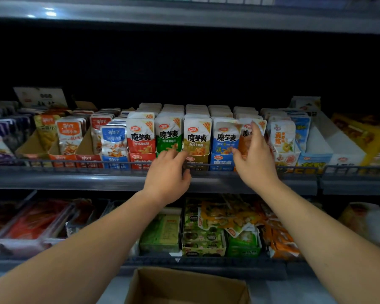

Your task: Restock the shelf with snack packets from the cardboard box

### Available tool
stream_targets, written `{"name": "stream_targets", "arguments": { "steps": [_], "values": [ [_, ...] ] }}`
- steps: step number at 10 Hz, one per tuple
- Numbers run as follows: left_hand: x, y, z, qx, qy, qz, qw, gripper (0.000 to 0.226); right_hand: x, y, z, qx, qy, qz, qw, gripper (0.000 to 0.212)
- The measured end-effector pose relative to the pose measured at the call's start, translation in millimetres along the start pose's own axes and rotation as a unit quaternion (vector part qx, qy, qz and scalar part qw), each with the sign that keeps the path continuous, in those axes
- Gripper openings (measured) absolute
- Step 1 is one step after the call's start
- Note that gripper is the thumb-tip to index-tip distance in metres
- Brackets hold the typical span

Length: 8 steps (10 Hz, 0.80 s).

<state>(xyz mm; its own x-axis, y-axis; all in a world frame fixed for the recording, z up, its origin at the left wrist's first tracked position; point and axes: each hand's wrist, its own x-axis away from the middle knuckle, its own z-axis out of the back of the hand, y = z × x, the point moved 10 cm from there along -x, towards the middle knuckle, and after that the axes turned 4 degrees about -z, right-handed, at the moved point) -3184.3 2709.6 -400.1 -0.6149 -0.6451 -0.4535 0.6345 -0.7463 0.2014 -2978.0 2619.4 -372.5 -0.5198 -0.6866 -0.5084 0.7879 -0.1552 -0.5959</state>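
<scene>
The front orange packet (244, 138) stands upright at the right end of five side-by-side rows of packets on the middle shelf (75, 179). The right hand (253, 156) is spread flat against it, with the forefinger at its top and the thumb at its lower left edge. The left hand (166, 172), loosely curled and holding nothing, touches the bottoms of the green packet (169, 138) and the olive packet (197, 140). One open cardboard box (184, 280) sits below.
</scene>
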Motion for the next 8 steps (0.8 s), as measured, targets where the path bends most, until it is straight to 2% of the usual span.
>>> {"name": "stream_targets", "arguments": {
  "steps": [1,2,3,4,6,8],
  "values": [
    [6.9,-9.5,23.5,-0.046,0.062,0.026,0.997,0.051,16.0,3.4,-9.8,0.120,-0.049,0.037,0.991,0.057],
    [15.9,-28.2,29.5,-0.081,0.063,0.057,0.993,0.056,29.5,9.2,-32.7,0.200,-0.134,0.069,0.968,0.059],
    [22.1,-49.1,18.5,-0.120,0.014,0.075,0.990,0.065,32.8,11.8,-42.4,0.241,-0.158,0.076,0.954,0.063],
    [18.9,-55.8,10.2,-0.139,-0.022,0.055,0.989,0.072,33.4,9.3,-43.3,0.284,-0.143,0.079,0.945,0.063],
    [19.8,-60.4,7.8,-0.122,-0.068,0.040,0.989,0.080,36.8,7.9,-44.3,0.299,-0.165,0.056,0.938,0.066],
    [32.9,-52.7,36.0,-0.098,-0.015,0.023,0.995,0.062,49.2,-14.3,-16.0,0.217,-0.110,0.057,0.968,0.053]
  ]
}}
